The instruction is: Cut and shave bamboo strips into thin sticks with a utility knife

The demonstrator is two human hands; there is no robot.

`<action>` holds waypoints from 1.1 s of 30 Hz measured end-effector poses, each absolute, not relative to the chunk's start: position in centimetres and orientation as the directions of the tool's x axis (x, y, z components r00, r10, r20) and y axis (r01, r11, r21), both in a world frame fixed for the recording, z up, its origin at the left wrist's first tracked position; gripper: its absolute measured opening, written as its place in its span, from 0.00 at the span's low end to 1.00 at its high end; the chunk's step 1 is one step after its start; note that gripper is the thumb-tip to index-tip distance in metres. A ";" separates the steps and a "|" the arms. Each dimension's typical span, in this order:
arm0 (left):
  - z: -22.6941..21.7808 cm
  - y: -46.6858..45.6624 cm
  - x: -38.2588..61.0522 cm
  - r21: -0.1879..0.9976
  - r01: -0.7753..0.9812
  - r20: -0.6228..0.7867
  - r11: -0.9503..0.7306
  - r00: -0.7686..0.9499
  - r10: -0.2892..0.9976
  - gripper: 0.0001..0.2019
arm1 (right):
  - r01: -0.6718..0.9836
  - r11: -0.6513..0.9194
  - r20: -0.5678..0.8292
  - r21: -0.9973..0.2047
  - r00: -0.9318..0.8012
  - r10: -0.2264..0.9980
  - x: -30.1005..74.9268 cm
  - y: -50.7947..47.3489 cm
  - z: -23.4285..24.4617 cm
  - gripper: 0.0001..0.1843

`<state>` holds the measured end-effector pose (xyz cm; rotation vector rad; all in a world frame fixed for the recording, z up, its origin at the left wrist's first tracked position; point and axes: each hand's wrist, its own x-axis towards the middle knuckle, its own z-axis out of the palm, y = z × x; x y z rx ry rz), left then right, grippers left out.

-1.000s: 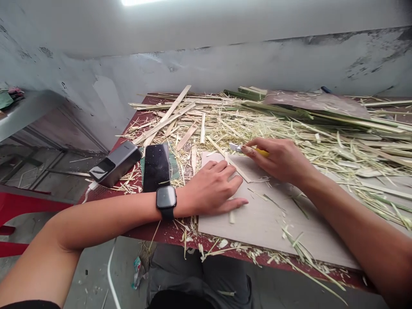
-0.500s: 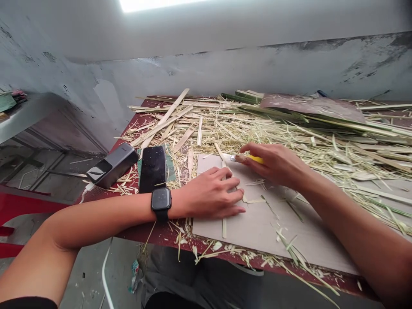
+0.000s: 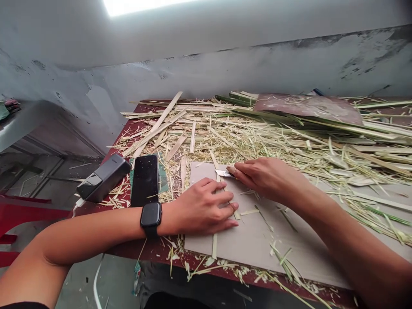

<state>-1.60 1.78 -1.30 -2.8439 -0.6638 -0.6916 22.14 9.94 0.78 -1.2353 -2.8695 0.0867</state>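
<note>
My left hand (image 3: 202, 208) lies fingers-down on a grey cutting board (image 3: 267, 244), pressing a thin pale bamboo strip (image 3: 215, 244) flat against it. A black smartwatch (image 3: 150, 216) is on that wrist. My right hand (image 3: 265, 177) is closed around a small utility knife (image 3: 224, 173); its silver blade pokes out to the left and rests at the strip, just beyond my left fingertips. The knife's handle is hidden inside the fist.
A dark red table (image 3: 154, 249) carries a heap of bamboo slivers and shavings (image 3: 257, 133). A black phone (image 3: 144, 180) and a grey power bank (image 3: 101, 178) lie at its left edge. A brown board (image 3: 309, 107) rests at the back right. A grey wall stands behind.
Both hands have come nearer along the board. The strip now lies lengthwise under my left fingers, and the knife blade has drawn back toward them; its yellow handle no longer shows.
</note>
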 end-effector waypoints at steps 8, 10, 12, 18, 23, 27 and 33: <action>-1.6 1.5 -1.6 -0.033 0.441 0.478 -0.897 0.795 0.373 0.15 | 0.758 0.633 -0.236 0.158 -0.593 0.770 20.4 9.5 2.5 0.32; -1.6 1.5 -1.5 -0.028 0.445 0.499 -0.895 0.782 0.373 0.16 | 0.786 0.594 -0.283 0.170 -0.539 0.794 19.7 9.3 3.0 0.34; -1.6 1.5 -1.5 -0.022 0.447 0.517 -0.895 0.771 0.372 0.15 | 0.830 0.535 -0.314 0.160 -0.471 0.824 19.2 9.2 3.4 0.37; -1.1 1.2 -1.4 -0.017 0.456 0.510 -0.890 0.770 0.384 0.13 | 0.872 0.457 -0.246 0.173 -0.411 0.878 19.0 9.6 3.0 0.38; -0.9 1.1 -1.4 -0.064 0.446 0.521 -0.893 0.778 0.351 0.14 | 0.813 0.512 0.068 0.278 -0.548 0.833 20.5 10.1 1.5 0.30; -1.3 1.1 -1.4 -0.124 0.449 0.531 -0.885 0.783 0.323 0.13 | 0.699 0.605 0.388 0.381 -0.715 0.581 21.3 10.4 0.9 0.25; -1.4 0.9 -1.3 -0.117 0.476 0.472 -0.872 0.799 0.373 0.15 | 0.725 0.679 0.514 0.117 -0.629 0.583 18.6 9.2 2.6 0.21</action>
